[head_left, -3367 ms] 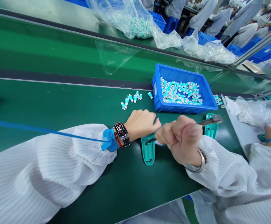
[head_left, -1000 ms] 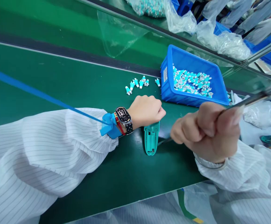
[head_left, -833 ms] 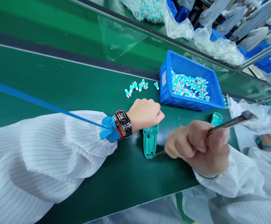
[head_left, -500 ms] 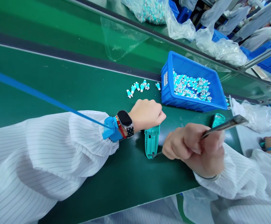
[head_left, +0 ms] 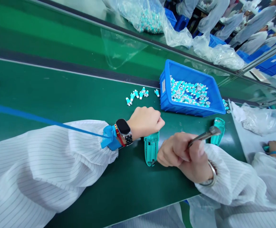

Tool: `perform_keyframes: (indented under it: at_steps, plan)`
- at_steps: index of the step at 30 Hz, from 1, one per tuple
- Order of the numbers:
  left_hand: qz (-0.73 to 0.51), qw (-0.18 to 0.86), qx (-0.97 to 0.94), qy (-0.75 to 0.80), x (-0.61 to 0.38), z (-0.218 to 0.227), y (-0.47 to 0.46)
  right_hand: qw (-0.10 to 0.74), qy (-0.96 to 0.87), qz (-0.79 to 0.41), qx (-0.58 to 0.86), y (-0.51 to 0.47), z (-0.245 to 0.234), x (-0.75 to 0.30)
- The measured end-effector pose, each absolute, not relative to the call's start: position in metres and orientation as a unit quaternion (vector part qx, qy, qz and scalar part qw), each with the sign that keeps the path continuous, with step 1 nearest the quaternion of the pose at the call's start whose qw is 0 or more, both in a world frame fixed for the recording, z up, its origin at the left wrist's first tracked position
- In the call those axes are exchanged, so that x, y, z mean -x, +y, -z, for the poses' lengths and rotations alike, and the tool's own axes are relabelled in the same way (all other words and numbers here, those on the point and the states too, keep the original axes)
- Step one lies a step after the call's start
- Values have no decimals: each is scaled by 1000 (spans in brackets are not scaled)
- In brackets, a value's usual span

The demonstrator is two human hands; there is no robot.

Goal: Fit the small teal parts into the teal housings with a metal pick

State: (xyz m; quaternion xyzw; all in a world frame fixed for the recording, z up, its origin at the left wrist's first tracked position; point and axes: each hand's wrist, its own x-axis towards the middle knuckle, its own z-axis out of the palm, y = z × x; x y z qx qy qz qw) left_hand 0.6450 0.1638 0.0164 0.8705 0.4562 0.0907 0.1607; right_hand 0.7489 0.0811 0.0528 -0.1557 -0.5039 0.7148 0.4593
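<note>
Metal tweezers (head_left: pixel 203 136) sit gripped in the closed right hand (head_left: pixel 184 157), left hand (head_left: pixel 144 123) fisted

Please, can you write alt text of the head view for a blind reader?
The right hand grips a slim metal tool beside a teal plastic casing, with the left hand, wearing a smartwatch, next to it. A blue bin of small teal parts stands on the green work surface.

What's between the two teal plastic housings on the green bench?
In the head view, the right hand, gripping a metal tool, lies between the teal housing beside the left hand and the other teal housing.
</note>
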Motion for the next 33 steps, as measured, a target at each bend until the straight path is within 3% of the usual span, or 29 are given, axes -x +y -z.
perform_keyframes:
  at_steps: [20,33]
  plan:
    - [-98,156,-872,453,-644,-17,163,471,-512,-696,179,79,-56,-751]
    - [-94,137,-862,480,-642,-11,165,511,-581,-607,180,69,-39,-755]
